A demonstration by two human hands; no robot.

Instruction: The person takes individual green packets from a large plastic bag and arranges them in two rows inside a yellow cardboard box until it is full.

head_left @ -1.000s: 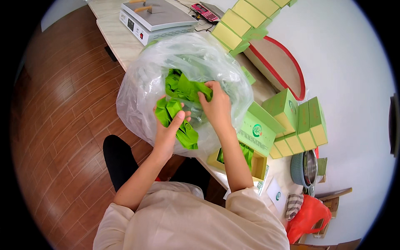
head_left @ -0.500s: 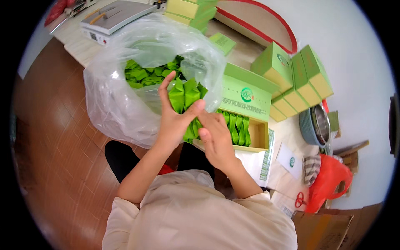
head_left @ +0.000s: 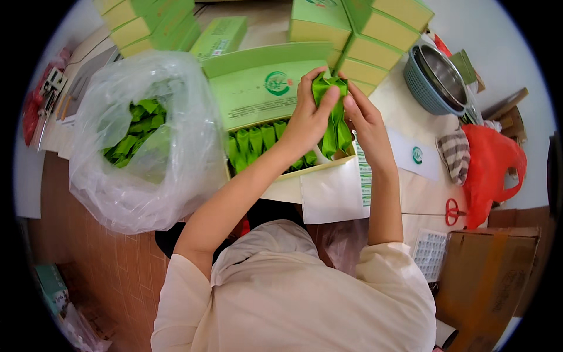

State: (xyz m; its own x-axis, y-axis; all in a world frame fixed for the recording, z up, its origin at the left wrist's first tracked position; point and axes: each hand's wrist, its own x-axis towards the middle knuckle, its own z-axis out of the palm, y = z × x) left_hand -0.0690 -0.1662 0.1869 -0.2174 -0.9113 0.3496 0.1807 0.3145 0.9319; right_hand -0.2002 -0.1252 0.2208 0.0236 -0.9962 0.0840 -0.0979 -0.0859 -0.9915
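Several shiny green sachets (head_left: 335, 124) are bunched upright over the right end of an open gift box (head_left: 346, 161). My left hand (head_left: 308, 120) is closed round them from the left, thumb across their front. From the right, my right hand (head_left: 368, 120) presses its fingers and thumb against the same bunch. More green sachets (head_left: 252, 144) stand in a row inside the box, partly hidden by my left forearm. The box's light green lid (head_left: 249, 97) is raised behind them. To the left, a clear plastic bag (head_left: 193, 111) gapes open, with loose green sachets (head_left: 138, 132) inside.
Stacked green and yellow boxes (head_left: 155, 26) and boxes (head_left: 369, 41) stand behind. Further right are a blue basket (head_left: 422, 85) with a metal bowl (head_left: 443, 67), a red plastic bag (head_left: 489, 158) and red scissors (head_left: 453, 212). A cardboard carton (head_left: 492, 264) stands at lower right.
Both hands have moved right with the bunch of sachets, from beside the plastic bag to over the box's right end. The view has turned, so the bag now appears further left.
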